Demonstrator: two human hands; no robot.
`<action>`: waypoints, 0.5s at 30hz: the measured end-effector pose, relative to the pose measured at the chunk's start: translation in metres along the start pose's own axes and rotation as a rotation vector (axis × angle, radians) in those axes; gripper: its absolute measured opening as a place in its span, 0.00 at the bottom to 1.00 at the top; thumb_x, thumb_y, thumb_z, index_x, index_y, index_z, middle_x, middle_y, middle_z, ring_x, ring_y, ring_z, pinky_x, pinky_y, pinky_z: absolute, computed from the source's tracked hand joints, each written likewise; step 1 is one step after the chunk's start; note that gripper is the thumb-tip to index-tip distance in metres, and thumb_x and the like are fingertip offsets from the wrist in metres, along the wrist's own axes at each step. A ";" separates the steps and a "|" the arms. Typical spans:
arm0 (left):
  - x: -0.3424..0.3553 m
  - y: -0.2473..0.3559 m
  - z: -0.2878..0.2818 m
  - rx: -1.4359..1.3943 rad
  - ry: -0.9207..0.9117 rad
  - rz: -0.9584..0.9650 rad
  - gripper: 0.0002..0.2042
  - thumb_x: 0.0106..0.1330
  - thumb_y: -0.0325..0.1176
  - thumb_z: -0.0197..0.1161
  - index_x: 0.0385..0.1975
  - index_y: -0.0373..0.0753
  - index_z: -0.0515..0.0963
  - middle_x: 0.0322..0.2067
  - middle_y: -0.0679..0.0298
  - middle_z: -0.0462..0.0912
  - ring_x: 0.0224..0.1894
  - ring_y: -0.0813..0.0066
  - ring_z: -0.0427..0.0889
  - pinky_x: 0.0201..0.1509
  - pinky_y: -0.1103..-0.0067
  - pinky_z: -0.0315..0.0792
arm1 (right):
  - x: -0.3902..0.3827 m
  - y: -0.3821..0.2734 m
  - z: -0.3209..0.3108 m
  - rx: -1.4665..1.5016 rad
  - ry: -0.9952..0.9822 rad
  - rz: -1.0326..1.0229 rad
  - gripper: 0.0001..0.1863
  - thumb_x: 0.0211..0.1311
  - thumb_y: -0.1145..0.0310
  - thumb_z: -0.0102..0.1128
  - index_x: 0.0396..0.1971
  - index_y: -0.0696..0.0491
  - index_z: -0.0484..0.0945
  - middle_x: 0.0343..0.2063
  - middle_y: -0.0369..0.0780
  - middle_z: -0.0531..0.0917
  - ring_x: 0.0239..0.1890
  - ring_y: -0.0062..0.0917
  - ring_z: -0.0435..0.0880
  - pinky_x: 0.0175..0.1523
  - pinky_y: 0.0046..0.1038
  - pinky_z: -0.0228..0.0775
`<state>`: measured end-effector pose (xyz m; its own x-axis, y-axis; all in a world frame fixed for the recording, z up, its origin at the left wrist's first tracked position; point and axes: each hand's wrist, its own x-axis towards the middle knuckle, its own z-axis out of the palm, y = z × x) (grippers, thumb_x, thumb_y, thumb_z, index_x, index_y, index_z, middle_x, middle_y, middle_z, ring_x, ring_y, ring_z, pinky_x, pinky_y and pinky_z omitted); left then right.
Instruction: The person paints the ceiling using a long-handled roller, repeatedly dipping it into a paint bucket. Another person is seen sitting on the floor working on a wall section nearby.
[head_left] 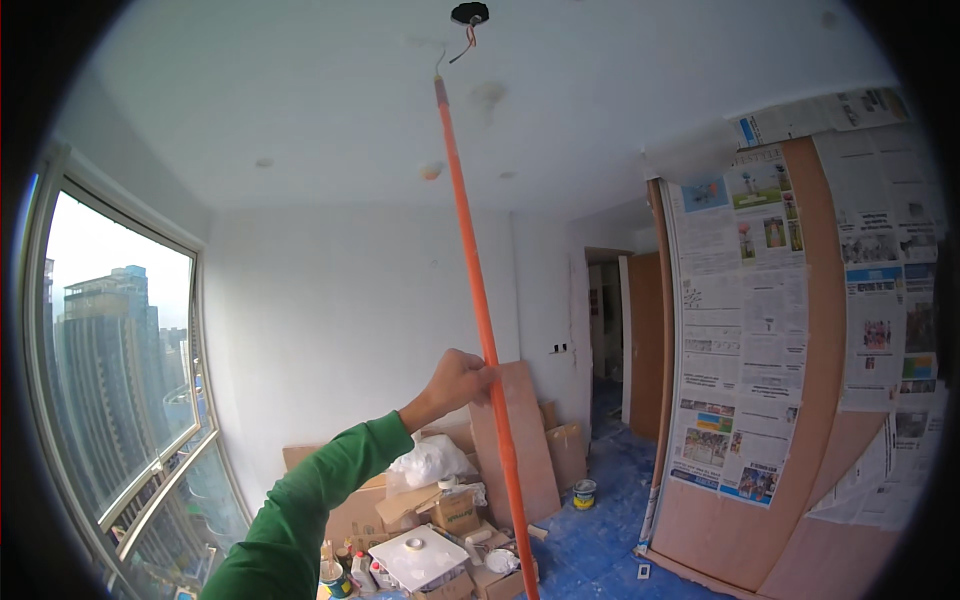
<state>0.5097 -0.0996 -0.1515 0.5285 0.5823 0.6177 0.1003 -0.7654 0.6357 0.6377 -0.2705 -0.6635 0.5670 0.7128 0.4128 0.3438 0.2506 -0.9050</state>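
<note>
My left hand (458, 379), at the end of a green sleeve, is closed round a long orange extension pole (470, 240). The pole stands nearly upright and leans a little, its top farther left than its foot. At its upper end are a dark collar and a thin bent metal rod (439, 62), close to the white ceiling. Just right of that rod, loose wires (466, 42) hang from a dark round hole (469, 13) in the ceiling. The pole's bottom runs out of the picture at the lower edge. My right hand is not in view.
Cardboard boxes, a white plastic bag (430, 462), a white panel (418, 556) with a tape roll, and a leaning board (514, 440) crowd the far wall. A tin (584, 494) stands on the blue-covered floor (600, 545). Windows line the left; newspaper-covered cabinets (745, 330) the right.
</note>
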 end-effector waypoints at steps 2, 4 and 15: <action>0.008 -0.001 -0.004 0.008 -0.013 -0.054 0.15 0.66 0.34 0.59 0.32 0.22 0.80 0.26 0.51 0.85 0.24 0.68 0.86 0.28 0.79 0.81 | 0.006 0.013 0.007 -0.064 0.005 0.008 0.20 0.61 0.53 0.65 0.23 0.57 0.80 0.11 0.37 0.72 0.18 0.20 0.66 0.24 0.33 0.62; 0.010 0.001 -0.008 -0.005 -0.013 -0.067 0.15 0.65 0.34 0.60 0.31 0.22 0.80 0.26 0.51 0.85 0.24 0.68 0.86 0.28 0.79 0.81 | 0.009 0.013 0.012 -0.082 -0.007 0.033 0.20 0.61 0.54 0.65 0.23 0.57 0.80 0.11 0.39 0.72 0.18 0.21 0.67 0.24 0.34 0.62; 0.049 -0.025 -0.041 -0.018 0.120 -0.097 0.15 0.61 0.31 0.61 0.24 0.19 0.79 0.20 0.48 0.82 0.19 0.65 0.84 0.24 0.76 0.81 | 0.037 -0.015 0.029 -0.159 -0.072 -0.031 0.19 0.62 0.53 0.63 0.28 0.58 0.81 0.16 0.44 0.78 0.20 0.29 0.75 0.27 0.36 0.67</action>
<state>0.4984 -0.0404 -0.1179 0.4120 0.6831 0.6030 0.1301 -0.6991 0.7031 0.6325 -0.2287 -0.6378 0.5010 0.7529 0.4268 0.4779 0.1705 -0.8617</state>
